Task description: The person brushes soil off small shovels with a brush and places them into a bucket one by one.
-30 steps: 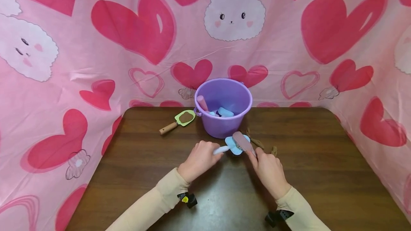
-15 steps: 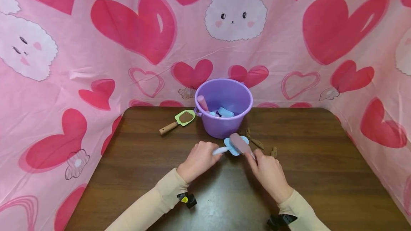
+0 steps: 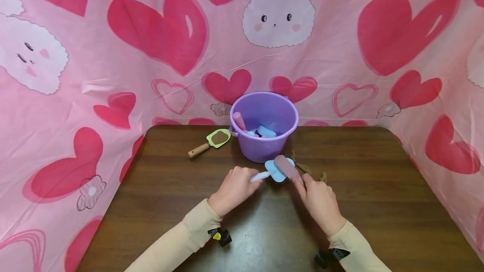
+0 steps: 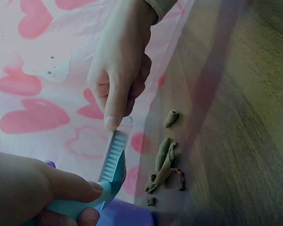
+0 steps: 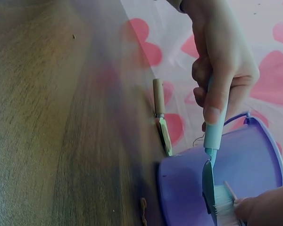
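Observation:
In the head view my left hand (image 3: 234,188) grips the pale handle of a light blue toy trowel (image 3: 273,169), held in front of the purple bucket. My right hand (image 3: 321,202) holds a dusty-pink brush (image 3: 286,167) by its handle, its head over the trowel's blade. Seen from the left wrist, the bristles (image 4: 114,153) lie against the blade's face. The right wrist view shows the trowel (image 5: 213,136) tilted, with the bristles (image 5: 224,205) touching its blade. Brown clay-like pieces (image 3: 302,168) lie on the table just beyond the brush.
A purple bucket (image 3: 261,148) stands at the back middle, with a pink handle (image 3: 238,121) and light blue items (image 3: 266,132) inside. To its left lies a green trowel (image 3: 212,139) with a wooden handle. Pink heart-print cloth (image 3: 264,64) hangs behind the wooden table (image 3: 378,188).
The brush has shifted slightly left over the trowel's blade, then back right. My left hand and the trowel have barely moved.

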`<state>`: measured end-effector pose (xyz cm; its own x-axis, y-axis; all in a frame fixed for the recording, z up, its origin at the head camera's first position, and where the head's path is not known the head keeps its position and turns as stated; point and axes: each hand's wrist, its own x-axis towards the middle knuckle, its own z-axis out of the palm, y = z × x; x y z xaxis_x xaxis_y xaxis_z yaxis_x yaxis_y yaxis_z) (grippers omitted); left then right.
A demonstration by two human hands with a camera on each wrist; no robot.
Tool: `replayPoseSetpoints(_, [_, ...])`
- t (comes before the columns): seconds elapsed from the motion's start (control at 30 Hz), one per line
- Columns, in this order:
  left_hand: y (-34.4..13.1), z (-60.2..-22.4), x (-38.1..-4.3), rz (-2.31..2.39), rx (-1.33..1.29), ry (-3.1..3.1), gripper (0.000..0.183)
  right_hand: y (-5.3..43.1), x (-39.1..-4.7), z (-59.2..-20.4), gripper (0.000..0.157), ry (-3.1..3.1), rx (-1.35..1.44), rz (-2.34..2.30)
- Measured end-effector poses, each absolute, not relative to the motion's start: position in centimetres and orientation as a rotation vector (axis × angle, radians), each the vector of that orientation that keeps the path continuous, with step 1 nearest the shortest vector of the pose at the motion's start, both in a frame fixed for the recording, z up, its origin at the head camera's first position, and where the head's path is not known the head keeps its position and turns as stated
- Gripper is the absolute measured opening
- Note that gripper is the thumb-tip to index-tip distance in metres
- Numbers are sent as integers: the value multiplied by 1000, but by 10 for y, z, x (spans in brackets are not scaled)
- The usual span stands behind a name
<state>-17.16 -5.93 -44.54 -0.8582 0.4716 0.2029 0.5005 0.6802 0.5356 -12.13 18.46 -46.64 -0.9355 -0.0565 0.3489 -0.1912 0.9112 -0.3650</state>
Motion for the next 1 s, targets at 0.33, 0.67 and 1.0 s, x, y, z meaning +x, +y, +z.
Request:
replayPoseSetpoints(0.33, [-61,-442,-172,-937,-838,-2842,18,184,-122,-464,31,-2749,142,614])
replayPoseSetpoints(0.67, [-63,-442,-174,-949,-799,-2866,17,174,-122,-467,36,-2648,341,563])
replayPoseSetpoints(1.0, [-63,-442,-169,-950,-840,-2833,15,180,-121,-467,34,-2718,214,558])
